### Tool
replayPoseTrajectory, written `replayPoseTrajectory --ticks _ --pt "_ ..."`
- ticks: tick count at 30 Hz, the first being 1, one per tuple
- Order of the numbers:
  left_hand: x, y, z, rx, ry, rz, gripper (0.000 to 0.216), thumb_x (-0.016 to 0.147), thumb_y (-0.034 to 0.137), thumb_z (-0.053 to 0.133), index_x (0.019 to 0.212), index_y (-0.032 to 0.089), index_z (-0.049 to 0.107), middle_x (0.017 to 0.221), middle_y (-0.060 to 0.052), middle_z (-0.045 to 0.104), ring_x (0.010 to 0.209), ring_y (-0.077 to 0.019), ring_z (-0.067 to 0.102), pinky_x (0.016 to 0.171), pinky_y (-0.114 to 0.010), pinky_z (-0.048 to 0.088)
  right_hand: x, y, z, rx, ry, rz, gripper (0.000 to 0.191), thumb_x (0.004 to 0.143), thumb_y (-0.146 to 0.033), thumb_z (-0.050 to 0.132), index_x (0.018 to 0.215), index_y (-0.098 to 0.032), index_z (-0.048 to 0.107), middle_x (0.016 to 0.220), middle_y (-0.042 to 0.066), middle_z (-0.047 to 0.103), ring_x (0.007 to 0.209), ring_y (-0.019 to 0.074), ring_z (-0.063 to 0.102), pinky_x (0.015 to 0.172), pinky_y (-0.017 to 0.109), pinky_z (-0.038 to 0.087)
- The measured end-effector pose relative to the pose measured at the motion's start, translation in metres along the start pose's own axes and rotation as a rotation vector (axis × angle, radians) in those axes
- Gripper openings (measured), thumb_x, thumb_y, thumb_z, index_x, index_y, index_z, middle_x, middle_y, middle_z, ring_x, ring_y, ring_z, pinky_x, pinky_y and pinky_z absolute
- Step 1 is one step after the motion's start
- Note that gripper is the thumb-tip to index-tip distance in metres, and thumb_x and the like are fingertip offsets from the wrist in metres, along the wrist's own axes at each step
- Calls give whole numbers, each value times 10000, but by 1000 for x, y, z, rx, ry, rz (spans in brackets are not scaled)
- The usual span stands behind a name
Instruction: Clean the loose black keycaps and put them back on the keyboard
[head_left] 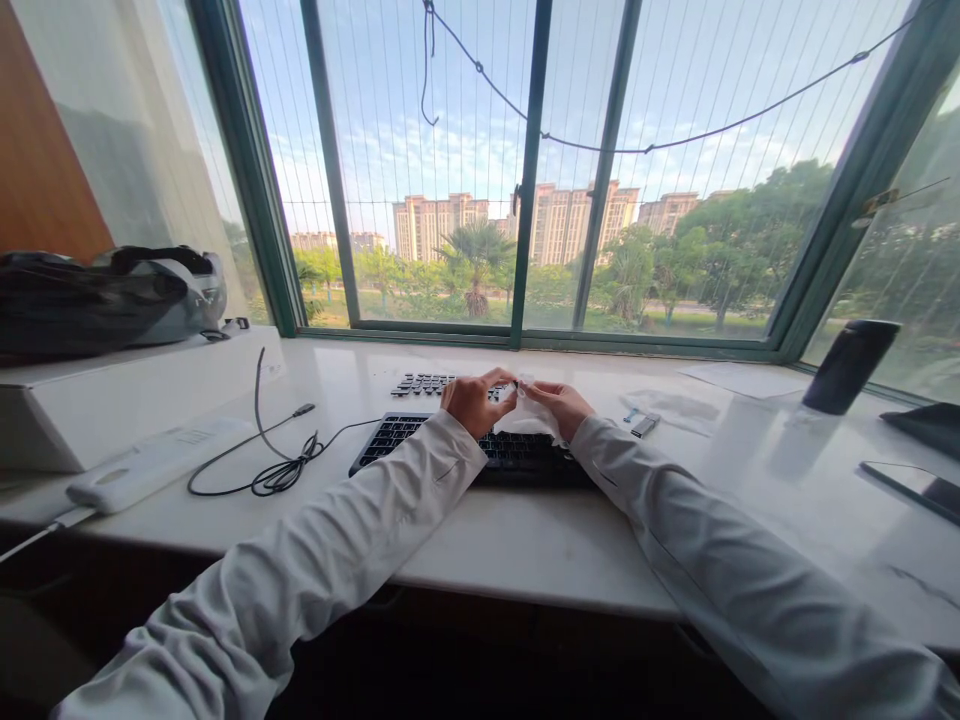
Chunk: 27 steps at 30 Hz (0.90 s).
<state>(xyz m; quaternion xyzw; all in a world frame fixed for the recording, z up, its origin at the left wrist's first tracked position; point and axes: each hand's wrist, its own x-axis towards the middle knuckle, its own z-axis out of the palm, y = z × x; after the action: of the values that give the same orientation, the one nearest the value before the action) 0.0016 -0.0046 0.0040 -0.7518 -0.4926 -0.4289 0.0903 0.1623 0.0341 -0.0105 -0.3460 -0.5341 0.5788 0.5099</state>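
Note:
Above the keyboard (pixel 390 437), my left hand (pixel 474 402) pinches a small dark keycap (pixel 516 384) between thumb and fingertips. My right hand (pixel 564 403) is closed on a thin white tissue (pixel 529 416), which hangs down over part of the keys. The fingertips of both hands nearly meet at the keycap. Behind my left hand, loose dark keycaps (pixel 424 384) lie in rows on the white table. My forearms hide the keyboard's front portion, and the tissue covers some of its middle.
A black cable (pixel 281 475) lies coiled left of the keyboard, near a white power strip (pixel 161 465) and a white box (pixel 142 390). At right are a small metallic object (pixel 645 426), clear plastic wrap (pixel 679 412), a dark cylinder (pixel 850 367) and a phone (pixel 911 490).

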Motion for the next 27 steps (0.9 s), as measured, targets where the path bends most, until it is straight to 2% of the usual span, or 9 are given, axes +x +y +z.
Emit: replayPoseTrajectory --ticks 3,13,17,22,27 --pt "0 -3 3 39 15 4 273 777 465 548 1011 362 645 944 36 706 889 -203 650 761 -293 464 0 3 -1 -8 -33 -24 342 516 -402 792 734 -156 699 662 29 679 556 127 591 541 242 448" --pt "1 -2 5 -56 57 -16 286 758 465 584 994 340 686 949 8 706 861 -205 656 730 -296 489 7 8 -7 -47 87 -161 357 495 -398 794 746 -156 720 690 39 692 582 142 600 581 269 455" --pt "4 -3 7 -272 66 -46 245 746 407 614 923 271 716 892 6 717 790 -173 665 753 -269 500 5 5 -6 -107 108 -266 367 532 -404 776 805 -164 724 803 52 707 692 171 624 660 293 471" --pt "9 -13 21 -635 -13 -159 348 709 428 644 942 177 708 907 -65 712 826 -190 666 773 -281 514 2 2 -4 -168 31 -354 376 563 -410 757 863 -185 720 934 51 699 870 204 622 816 332 458" --pt "13 -15 29 -907 -119 -283 409 646 397 704 945 118 694 926 -92 705 850 -200 657 802 -307 512 1 -1 -6 -258 53 -380 374 568 -432 746 838 -174 722 892 55 704 847 209 624 797 333 457"
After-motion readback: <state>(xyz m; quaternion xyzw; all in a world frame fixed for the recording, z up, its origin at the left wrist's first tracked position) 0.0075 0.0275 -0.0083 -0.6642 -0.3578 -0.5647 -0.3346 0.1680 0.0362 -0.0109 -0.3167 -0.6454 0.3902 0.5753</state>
